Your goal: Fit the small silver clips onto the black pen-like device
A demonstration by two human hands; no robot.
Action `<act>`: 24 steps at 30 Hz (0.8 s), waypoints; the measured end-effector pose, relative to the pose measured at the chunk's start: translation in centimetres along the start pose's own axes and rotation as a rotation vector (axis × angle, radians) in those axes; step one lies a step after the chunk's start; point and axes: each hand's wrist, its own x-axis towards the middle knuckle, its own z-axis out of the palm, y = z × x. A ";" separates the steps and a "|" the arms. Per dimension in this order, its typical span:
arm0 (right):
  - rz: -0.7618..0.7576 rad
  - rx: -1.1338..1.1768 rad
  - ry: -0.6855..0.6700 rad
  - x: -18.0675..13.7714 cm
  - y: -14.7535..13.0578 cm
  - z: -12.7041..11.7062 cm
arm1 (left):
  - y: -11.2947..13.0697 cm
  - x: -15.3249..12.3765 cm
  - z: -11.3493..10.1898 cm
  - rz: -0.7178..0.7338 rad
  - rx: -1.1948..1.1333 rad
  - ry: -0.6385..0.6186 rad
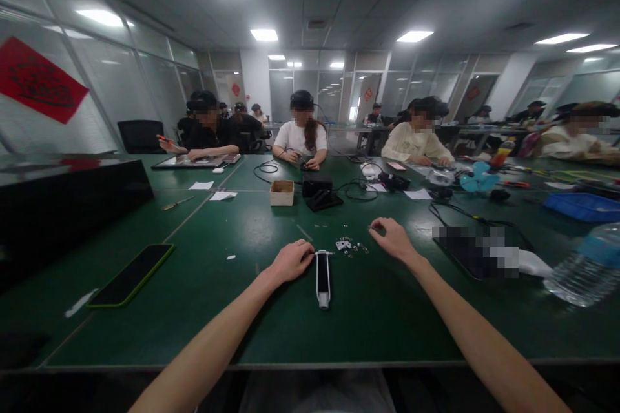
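Head view: on a green surface (242, 310), the left hand (290, 260) pinches a thin metal tool (325, 252) in its grip, at the top end of a black-and-white oblong device (323, 279). The right hand (393, 239) has its grip pressed together, near small metal parts (347, 245) lying between both hands.

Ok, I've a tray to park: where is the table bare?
Bare: between the phone and the left hand; near edge under the slim device; between the cardboard box and small parts. Crowded: toward the right hand, then the tablet and water bottle.
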 end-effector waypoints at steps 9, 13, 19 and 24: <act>-0.136 -0.291 -0.311 -0.2 0.0 -0.6 | 0.2 0.1 -0.1 -0.015 0.025 -0.012; -0.166 -0.268 -0.329 -0.2 -0.4 -1.0 | 0.3 0.1 -0.2 -0.024 0.020 -0.020; -0.242 -0.165 -0.396 -0.2 -0.5 -0.7 | 0.3 0.0 -0.2 -0.011 0.013 -0.008; -0.242 -0.147 -0.426 -0.1 -0.2 -0.1 | 0.2 0.0 -0.2 -0.014 -0.005 -0.012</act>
